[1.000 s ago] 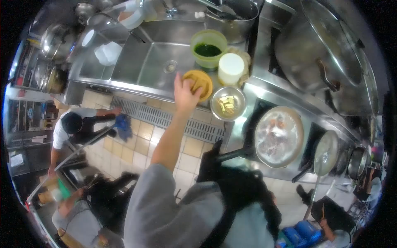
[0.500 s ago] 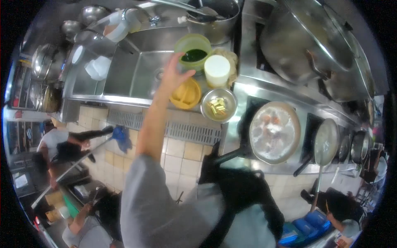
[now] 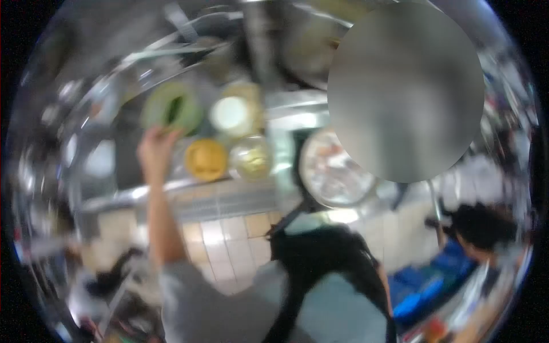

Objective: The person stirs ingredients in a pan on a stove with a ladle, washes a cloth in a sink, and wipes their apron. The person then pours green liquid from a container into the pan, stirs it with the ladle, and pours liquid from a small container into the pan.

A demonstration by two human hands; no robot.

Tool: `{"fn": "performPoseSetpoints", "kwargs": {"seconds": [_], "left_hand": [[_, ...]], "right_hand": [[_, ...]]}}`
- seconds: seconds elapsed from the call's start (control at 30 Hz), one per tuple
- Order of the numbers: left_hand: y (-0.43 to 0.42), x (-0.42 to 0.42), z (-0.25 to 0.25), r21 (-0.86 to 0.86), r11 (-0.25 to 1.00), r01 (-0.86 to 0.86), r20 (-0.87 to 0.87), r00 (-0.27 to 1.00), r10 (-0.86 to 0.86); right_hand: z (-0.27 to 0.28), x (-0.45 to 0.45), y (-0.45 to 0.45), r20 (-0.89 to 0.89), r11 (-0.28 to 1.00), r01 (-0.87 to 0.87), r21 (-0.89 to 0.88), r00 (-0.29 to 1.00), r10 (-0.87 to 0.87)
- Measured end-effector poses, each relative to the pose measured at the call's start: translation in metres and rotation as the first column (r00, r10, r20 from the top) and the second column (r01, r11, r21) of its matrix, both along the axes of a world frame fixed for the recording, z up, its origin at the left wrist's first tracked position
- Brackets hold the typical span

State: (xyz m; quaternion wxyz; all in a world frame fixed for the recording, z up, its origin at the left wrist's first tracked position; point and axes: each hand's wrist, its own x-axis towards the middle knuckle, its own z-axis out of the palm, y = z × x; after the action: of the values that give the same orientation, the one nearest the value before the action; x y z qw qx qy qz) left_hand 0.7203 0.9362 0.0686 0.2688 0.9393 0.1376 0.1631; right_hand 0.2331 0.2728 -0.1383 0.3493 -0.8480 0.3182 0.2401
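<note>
My left hand (image 3: 155, 150) reaches over the sink edge, its fingers closed on the near rim of a translucent green bowl (image 3: 150, 106) that holds dark liquid. The bowl looks tilted, though motion smears it. Right of it stands a white-topped tub (image 3: 231, 115). Below these sit a round yellow-orange container (image 3: 206, 160) and a metal bowl (image 3: 235, 164) with pale yellow pieces inside. My right hand is out of sight.
A frying pan (image 3: 307, 186) with pale, bubbly contents sits on the stove, its handle toward my body. A metal sink (image 3: 128, 148) lies left. A grey blur covers the upper right. Blue bins (image 3: 437, 271) and a person (image 3: 483, 231) are lower right.
My left hand has gone from spread beside the green bowl to closed on its rim. The bowl appears more tilted. The view has turned, shifting the counter things left.
</note>
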Motion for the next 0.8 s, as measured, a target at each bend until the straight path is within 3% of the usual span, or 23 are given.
{"fn": "performPoseSetpoints", "kwargs": {"seconds": [0.03,0.07,0.1,0.13,0.2,0.23,0.27,0.33,0.4,0.43,0.53,0.57,0.63,0.73,0.8], "left_hand": [[0.006,-0.007,0.0,-0.07,0.998,-0.01,0.048,0.999,0.014],[0.024,-0.012,-0.005,0.05,0.998,0.028,0.098,0.995,-0.033],[0.034,-0.019,0.0,-0.064,0.995,0.077,0.109,0.992,-0.07],[0.042,-0.028,0.007,-0.022,0.999,0.048,0.074,0.996,-0.047],[0.076,-0.048,0.015,0.0,0.995,0.1,0.011,0.995,-0.1],[0.084,-0.061,0.022,-0.033,0.996,0.078,0.023,0.997,-0.077],[0.057,-0.077,0.048,0.158,0.987,0.032,0.035,0.999,-0.038],[0.047,-0.1,0.056,0.001,0.997,0.072,0.168,0.983,-0.071],[0.025,-0.115,0.074,-0.027,0.989,0.144,0.214,0.967,-0.135],[0.014,-0.123,0.082,-0.053,0.978,0.2,0.254,0.95,-0.18],[-0.05,-0.138,0.112,-0.067,0.97,0.233,0.291,0.935,-0.205],[-0.068,-0.142,0.117,-0.088,0.967,0.241,0.291,0.934,-0.207],[-0.112,-0.144,0.12,-0.054,0.958,0.28,0.343,0.907,-0.246],[-0.198,-0.14,0.125,-0.05,0.936,0.349,0.384,0.872,-0.305],[-0.264,-0.137,0.133,-0.034,0.923,0.383,0.329,0.876,-0.352]], "right_hand": [[0.031,0.018,0.013,-0.011,0.999,0.036,-0.032,0.999,-0.036],[0.007,-0.004,-0.001,-0.065,0.978,0.021,-0.21,0.997,-0.035],[0.034,0.013,0.007,0.0,0.979,0.205,0.006,0.979,-0.205],[0.073,0.039,0.017,-0.097,0.964,0.262,-0.035,0.959,-0.265],[0.074,0.035,0.002,-0.033,0.874,0.473,0.115,0.881,-0.472],[0.072,0.03,-0.006,-0.026,0.854,0.509,0.113,0.86,-0.509],[0.07,0.027,-0.017,0.039,0.791,0.578,0.199,0.802,-0.596],[0.068,0.029,-0.039,0.1,0.717,0.634,0.292,0.725,-0.682],[0.073,0.029,-0.058,0.144,0.596,0.725,0.345,0.587,-0.797],[0.074,0.028,-0.07,0.145,0.591,0.726,0.351,0.581,-0.801],[0.078,0.029,-0.105,0.224,0.45,0.776,0.441,0.391,-0.893],[0.077,0.029,-0.118,0.224,0.452,0.771,0.448,0.393,-0.892],[0.069,0.03,-0.147,0.219,0.292,0.769,0.568,0.201,-0.955],[0.038,0.021,-0.2,0.164,0.218,0.614,0.758,0.143,-0.976],[0.055,0.04,-0.224,0.073,0.169,0.564,0.808,0.189,-0.979]]}}
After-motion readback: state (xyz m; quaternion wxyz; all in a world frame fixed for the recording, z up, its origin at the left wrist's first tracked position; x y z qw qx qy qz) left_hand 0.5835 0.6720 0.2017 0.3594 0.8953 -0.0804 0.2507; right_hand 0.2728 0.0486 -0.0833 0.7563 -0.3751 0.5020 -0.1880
